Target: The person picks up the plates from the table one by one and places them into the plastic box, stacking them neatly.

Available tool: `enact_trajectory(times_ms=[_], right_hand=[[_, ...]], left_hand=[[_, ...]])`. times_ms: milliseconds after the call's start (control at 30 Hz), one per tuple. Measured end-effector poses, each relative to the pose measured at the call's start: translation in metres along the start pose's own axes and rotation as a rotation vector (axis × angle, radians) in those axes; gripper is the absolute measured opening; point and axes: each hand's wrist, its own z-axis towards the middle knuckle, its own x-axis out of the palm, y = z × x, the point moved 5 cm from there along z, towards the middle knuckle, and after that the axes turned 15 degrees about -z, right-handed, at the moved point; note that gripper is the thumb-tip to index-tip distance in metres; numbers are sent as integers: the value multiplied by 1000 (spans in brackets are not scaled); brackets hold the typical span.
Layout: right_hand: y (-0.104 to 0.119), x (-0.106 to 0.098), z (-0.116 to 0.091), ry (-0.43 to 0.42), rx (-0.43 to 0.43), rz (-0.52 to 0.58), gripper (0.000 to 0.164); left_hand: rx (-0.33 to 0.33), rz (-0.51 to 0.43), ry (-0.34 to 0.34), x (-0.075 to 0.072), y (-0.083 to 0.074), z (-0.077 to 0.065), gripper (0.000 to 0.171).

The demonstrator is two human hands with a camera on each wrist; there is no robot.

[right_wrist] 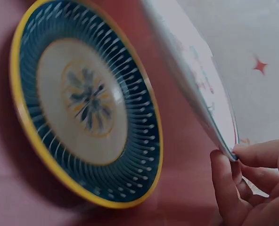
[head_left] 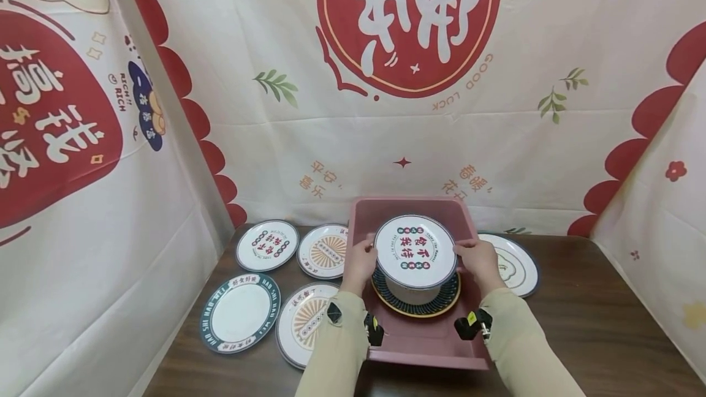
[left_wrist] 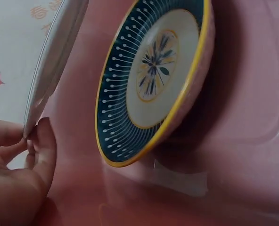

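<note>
A white plate point(head_left: 416, 251) with red and green lettering and a thin blue rim is held up level over a pink bin point(head_left: 386, 339). My left hand point(head_left: 360, 265) pinches its left edge between thumb and fingers; in the left wrist view that hand point(left_wrist: 21, 174) shows at the lower left. At the opposite edge my right hand point(head_left: 481, 265) pinches the rim likewise, seen also in the right wrist view point(right_wrist: 255, 181). Beneath, inside the bin, lies a dark teal plate point(left_wrist: 116, 113) with a yellow rim and a flower-like centre. A gap separates the two plates.
Left of the bin on the brown table point(head_left: 595, 317) lie a lettered plate point(head_left: 267, 245), a green-rimmed plate point(head_left: 240, 313) and two sunburst plates point(head_left: 324, 251), the nearer one point(head_left: 309, 323) apparently stacked. Another plate point(head_left: 510, 264) lies close on the right. A printed cloth point(head_left: 353, 139) hangs behind.
</note>
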Motion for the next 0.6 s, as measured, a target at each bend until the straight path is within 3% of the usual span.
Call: enact_trajectory(times_ms=[367, 500, 600], right_hand=[[6, 11, -10, -125, -250, -557, 22], [9, 19, -13, -142, -298, -667, 16], [7, 24, -13, -126, -286, -692, 14]], left_hand=[[-42, 256, 71, 16, 8, -4, 55], [-40, 320, 125, 19, 10, -6, 68], [-30, 320, 153, 20, 12, -5, 66]])
